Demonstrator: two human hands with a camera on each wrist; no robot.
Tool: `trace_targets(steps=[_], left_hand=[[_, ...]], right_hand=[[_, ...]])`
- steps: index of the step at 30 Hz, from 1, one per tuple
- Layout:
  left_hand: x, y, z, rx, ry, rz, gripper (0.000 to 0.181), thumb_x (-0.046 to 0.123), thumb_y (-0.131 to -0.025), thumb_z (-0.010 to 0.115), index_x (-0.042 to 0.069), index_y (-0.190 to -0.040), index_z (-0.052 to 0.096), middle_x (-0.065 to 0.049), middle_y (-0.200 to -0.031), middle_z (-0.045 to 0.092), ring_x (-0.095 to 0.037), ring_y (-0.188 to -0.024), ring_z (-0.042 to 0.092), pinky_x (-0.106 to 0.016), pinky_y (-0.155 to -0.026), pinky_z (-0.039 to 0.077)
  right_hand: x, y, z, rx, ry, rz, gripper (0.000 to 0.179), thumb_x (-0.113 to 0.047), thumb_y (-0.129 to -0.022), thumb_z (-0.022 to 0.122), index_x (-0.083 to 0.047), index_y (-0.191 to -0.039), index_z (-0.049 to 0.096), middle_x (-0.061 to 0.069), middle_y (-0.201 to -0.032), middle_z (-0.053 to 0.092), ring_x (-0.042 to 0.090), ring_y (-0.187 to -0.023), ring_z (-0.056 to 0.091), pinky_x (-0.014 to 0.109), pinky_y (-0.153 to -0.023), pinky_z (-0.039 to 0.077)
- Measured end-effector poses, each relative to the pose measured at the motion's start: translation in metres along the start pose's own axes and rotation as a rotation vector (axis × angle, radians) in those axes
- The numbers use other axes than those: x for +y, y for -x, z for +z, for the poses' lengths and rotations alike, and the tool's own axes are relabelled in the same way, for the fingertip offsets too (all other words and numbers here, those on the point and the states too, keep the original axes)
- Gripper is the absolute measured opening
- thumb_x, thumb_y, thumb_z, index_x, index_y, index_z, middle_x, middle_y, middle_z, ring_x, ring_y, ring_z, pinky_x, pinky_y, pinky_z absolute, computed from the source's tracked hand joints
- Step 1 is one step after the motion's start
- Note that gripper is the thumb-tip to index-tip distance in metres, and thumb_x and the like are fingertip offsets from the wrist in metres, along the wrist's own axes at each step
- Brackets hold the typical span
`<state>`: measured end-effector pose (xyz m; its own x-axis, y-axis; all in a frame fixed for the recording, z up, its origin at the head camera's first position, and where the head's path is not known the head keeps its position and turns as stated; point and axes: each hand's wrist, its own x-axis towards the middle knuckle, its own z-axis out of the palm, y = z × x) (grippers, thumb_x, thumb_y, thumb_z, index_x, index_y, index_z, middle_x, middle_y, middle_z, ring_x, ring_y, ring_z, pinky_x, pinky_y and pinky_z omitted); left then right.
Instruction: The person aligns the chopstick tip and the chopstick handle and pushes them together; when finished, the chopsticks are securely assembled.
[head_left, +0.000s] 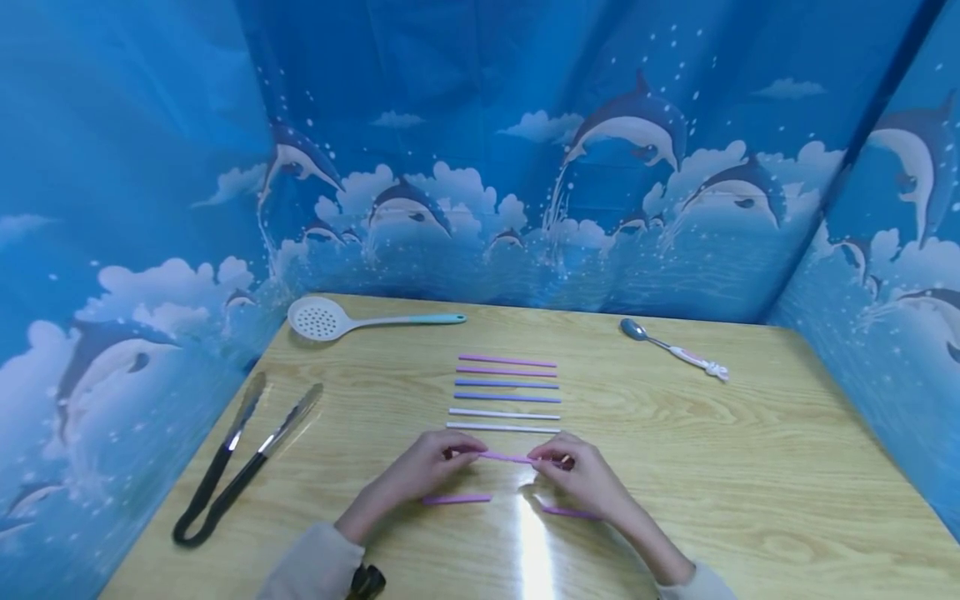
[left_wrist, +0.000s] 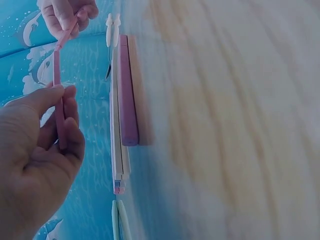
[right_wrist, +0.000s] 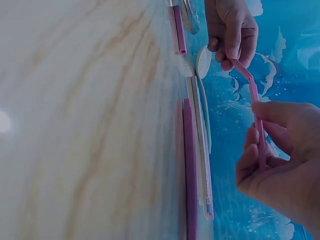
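Just above the table, a thin pink stick [head_left: 507, 457] stretches between both hands. My left hand [head_left: 426, 463] pinches one end between thumb and fingers, and my right hand [head_left: 588, 477] pinches the other. In the right wrist view the pink stick [right_wrist: 254, 92] is bent at a joint between the hands; the left wrist view shows the same kink in the stick [left_wrist: 56, 72]. One darker pink stick [head_left: 457, 500] lies below the left hand. Another pink stick [head_left: 568, 512] lies under the right hand, partly hidden by it.
Beyond the hands, several parallel sticks lie in a row: pink [head_left: 507, 361], blue-violet [head_left: 507, 397] and white [head_left: 504, 427]. Black-handled tongs [head_left: 217, 492] spread at left. A slotted skimmer [head_left: 318, 319] lies at the back left, a spoon [head_left: 667, 346] at the back right.
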<state>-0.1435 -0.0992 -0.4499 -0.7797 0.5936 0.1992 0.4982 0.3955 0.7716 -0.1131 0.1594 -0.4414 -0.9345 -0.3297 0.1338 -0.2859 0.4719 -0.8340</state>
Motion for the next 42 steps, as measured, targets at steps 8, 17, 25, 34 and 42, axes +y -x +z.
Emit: trace_targets(steps=[8,17,25,34,42], left_hand=[[-0.0027,-0.0014,0.0024,0.021,0.036,0.002,0.022,0.013,-0.092,0.061,0.001,-0.109,0.068,-0.012,-0.105,0.07,-0.012,-0.086,0.065,-0.02,-0.075,0.054],[-0.0011,-0.0014,0.0006,0.01,0.026,0.039,0.019,0.009,-0.09,0.062,0.0,-0.106,0.068,-0.011,-0.098,0.07,-0.008,-0.083,0.062,-0.019,-0.074,0.054],[-0.0003,-0.002,0.0015,0.034,0.023,0.069,0.018,0.008,-0.089,0.063,0.0,-0.105,0.069,-0.011,-0.098,0.071,-0.013,-0.086,0.064,-0.019,-0.075,0.054],[0.0,-0.002,0.003,0.044,0.06,0.069,0.017,0.009,-0.088,0.064,0.001,-0.103,0.07,-0.011,-0.096,0.071,-0.013,-0.083,0.064,-0.021,-0.071,0.054],[-0.0007,-0.0027,-0.0002,0.049,0.041,0.078,0.018,0.01,-0.09,0.063,0.0,-0.104,0.069,-0.011,-0.096,0.071,-0.011,-0.082,0.063,-0.02,-0.071,0.054]], right_hand=[[-0.0009,-0.0037,0.0024,0.036,0.001,0.006,0.01,-0.008,-0.083,0.07,-0.004,-0.093,0.072,0.002,-0.082,0.064,0.001,-0.06,0.048,0.017,-0.051,0.045],[-0.0052,-0.0058,0.0044,0.04,0.027,-0.088,0.008,-0.004,-0.082,0.071,-0.001,-0.089,0.072,0.007,-0.083,0.066,0.001,-0.067,0.054,0.017,-0.058,0.051],[-0.0061,-0.0068,0.0061,0.053,0.053,-0.13,0.007,-0.002,-0.081,0.071,-0.001,-0.088,0.072,0.008,-0.082,0.066,0.001,-0.067,0.053,0.018,-0.058,0.052],[-0.0075,-0.0045,0.0084,0.082,0.057,-0.196,0.008,-0.002,-0.08,0.071,0.0,-0.088,0.072,-0.002,-0.074,0.057,-0.002,-0.063,0.046,0.016,-0.052,0.047],[-0.0069,-0.0096,0.0075,0.081,0.084,-0.21,0.01,-0.001,-0.079,0.071,-0.001,-0.089,0.072,-0.004,-0.074,0.055,-0.003,-0.063,0.045,0.016,-0.052,0.047]])
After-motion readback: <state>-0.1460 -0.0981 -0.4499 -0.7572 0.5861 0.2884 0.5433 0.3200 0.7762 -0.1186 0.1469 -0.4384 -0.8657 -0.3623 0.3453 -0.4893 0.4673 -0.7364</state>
